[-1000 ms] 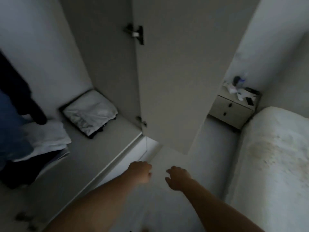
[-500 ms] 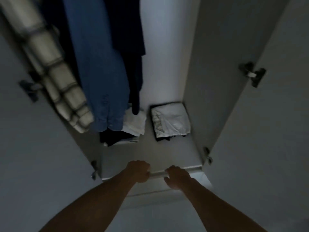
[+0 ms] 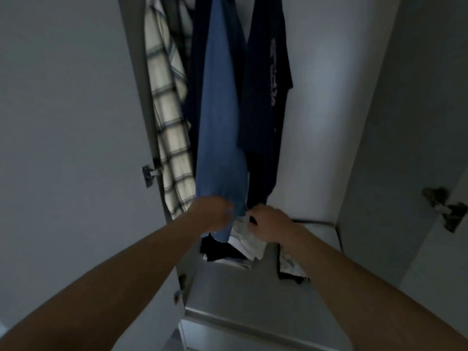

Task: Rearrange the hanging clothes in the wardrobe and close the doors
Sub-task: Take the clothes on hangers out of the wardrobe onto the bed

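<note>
Both wardrobe doors stand open, the left door and the right door. Inside hang a pale plaid shirt, a blue shirt and a dark navy T-shirt. My left hand is raised to the bottom hem of the blue shirt and grips it; the hand is blurred. My right hand is just right of that hem, below the dark T-shirt, with its fingers curled. Whether it holds any cloth I cannot tell.
Folded white and dark clothes lie on the wardrobe floor shelf under the hanging shirts, with a second folded pile to the right. Metal hinges stick out from each door.
My view has swung from the floor and bed side up into the wardrobe. Both hands rose from the shelf's front edge to the blue shirt's hem.
</note>
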